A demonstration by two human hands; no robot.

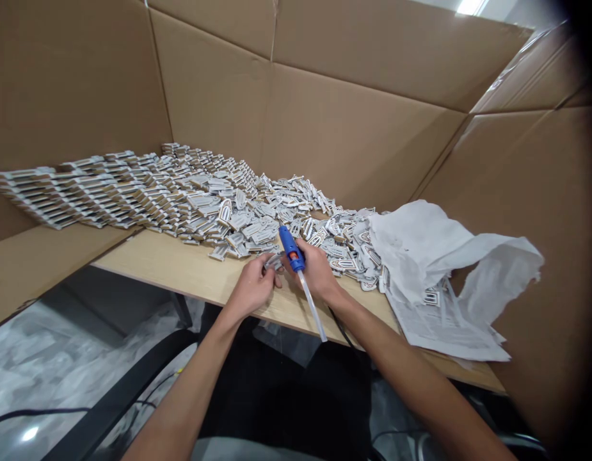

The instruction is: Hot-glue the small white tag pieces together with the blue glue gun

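A blue hot glue gun [290,244] is gripped in my right hand [315,269], its nozzle pointing away from me. From its back end a long clear glue stick [313,307] sticks out over the table edge. Just left of it, my left hand [255,282] pinches a small grey-white arched piece [275,260] between thumb and fingers. That piece is partly hidden by the fingers. Beyond both hands lies a heap of similar flat pieces [257,227], grey and white with arched slots.
Neat stacks of the same pieces [94,189] run along the back left. Crumpled white paper [420,250] covers part of the wooden table [166,259] at right. Cardboard walls [334,121] enclose the back and sides. A black chair armrest [127,384] is at lower left.
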